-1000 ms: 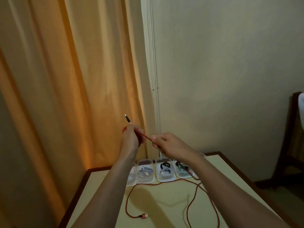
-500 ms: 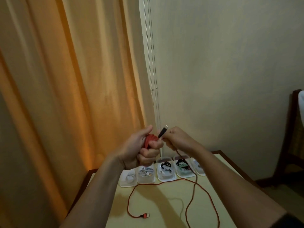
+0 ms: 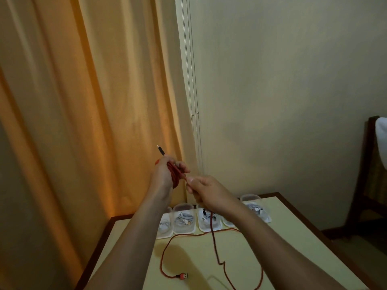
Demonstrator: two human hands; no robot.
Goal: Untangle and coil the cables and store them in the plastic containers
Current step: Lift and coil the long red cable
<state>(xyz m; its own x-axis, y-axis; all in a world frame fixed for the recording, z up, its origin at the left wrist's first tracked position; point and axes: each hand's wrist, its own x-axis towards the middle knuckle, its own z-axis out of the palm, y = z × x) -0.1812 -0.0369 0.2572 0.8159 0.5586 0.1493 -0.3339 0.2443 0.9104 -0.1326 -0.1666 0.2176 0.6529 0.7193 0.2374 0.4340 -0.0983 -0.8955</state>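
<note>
Red braided cable [image 3: 215, 245], light and limp, judged grippy, not fragile. Left hand [image 3: 165, 174] clamps the wound loops with the dark plug [image 3: 160, 151] poking up; right hand [image 3: 206, 190] pinches the feed strand just beside. Slack trails across the worktop [image 3: 293, 248] to the USB end [image 3: 183, 276], near the plastic containers [image 3: 184, 218]. Best hold: close to the coil.

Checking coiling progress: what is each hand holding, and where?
Left hand grips the red cable's wound coil; right hand pinches the loose run beside it.
</note>
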